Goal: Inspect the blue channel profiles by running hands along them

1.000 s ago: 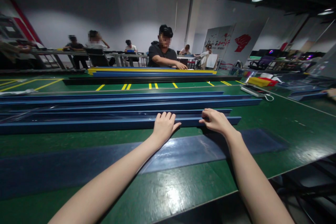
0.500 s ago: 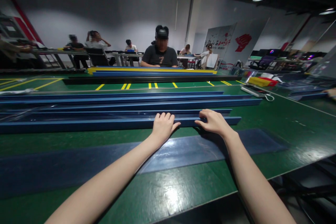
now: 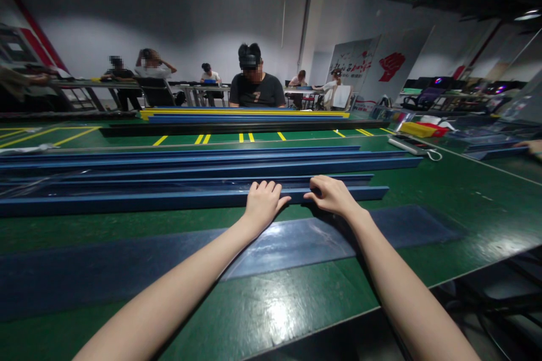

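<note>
A long blue channel strip [image 3: 127, 203] with raised edges lies across the green table in front of me. My left hand [image 3: 263, 203] rests over its near wall, fingers curled over the edge and thumb pointing right along the front. To the right, my right hand [image 3: 328, 194] is bent round the same wall, thumb in front and fingers inside; its fingertips are partly hidden. Clear film shows inside the channel. Nearer to me, under my forearms, a flat, clear bluish plastic sheet [image 3: 296, 245] lies on the table.
More blue strips [image 3: 359, 164] lie just behind, then a black strip [image 3: 245, 128] and yellow strips [image 3: 249, 111]. A phone-like device [image 3: 409, 145] with a white loop and a yellow tray [image 3: 417, 129] are at the right. A person [image 3: 257, 87] sits opposite; another person's hand [image 3: 534, 148] shows at the right edge.
My right hand has slid a little left along the blue channel strip, closer to my left hand, which stays put. The person opposite has lowered and shifted their head to the left.
</note>
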Demonstrator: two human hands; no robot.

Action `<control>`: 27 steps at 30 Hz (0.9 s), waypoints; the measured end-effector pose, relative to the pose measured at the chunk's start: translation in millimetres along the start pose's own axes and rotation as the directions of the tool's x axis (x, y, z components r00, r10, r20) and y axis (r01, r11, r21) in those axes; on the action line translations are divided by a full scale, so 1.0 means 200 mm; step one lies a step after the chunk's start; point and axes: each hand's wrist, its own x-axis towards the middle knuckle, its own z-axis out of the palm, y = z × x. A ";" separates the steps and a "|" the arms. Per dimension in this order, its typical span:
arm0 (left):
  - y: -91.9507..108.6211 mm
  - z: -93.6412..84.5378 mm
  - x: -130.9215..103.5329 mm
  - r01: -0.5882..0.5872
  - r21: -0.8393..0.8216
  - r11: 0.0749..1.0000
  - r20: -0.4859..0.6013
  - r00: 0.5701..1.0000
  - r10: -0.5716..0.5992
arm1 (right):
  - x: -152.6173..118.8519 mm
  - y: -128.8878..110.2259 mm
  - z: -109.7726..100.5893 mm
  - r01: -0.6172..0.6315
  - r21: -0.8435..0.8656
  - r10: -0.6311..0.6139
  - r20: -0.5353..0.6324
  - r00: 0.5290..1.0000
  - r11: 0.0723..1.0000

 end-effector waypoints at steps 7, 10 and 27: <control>-0.01 -0.01 0.00 -0.032 -0.046 0.998 -0.014 0.999 0.031 | 0.00 0.01 -0.01 -0.020 -0.012 0.020 0.008 1.000 1.000; -0.01 0.00 0.00 -0.058 -0.073 0.996 -0.036 0.998 0.056 | -0.01 0.03 -0.02 -0.045 -0.023 0.045 0.008 0.999 0.999; 0.00 -0.01 0.00 0.006 -0.023 1.000 0.057 0.998 -0.005 | -0.04 0.06 -0.05 -0.098 -0.104 0.103 0.045 0.994 0.990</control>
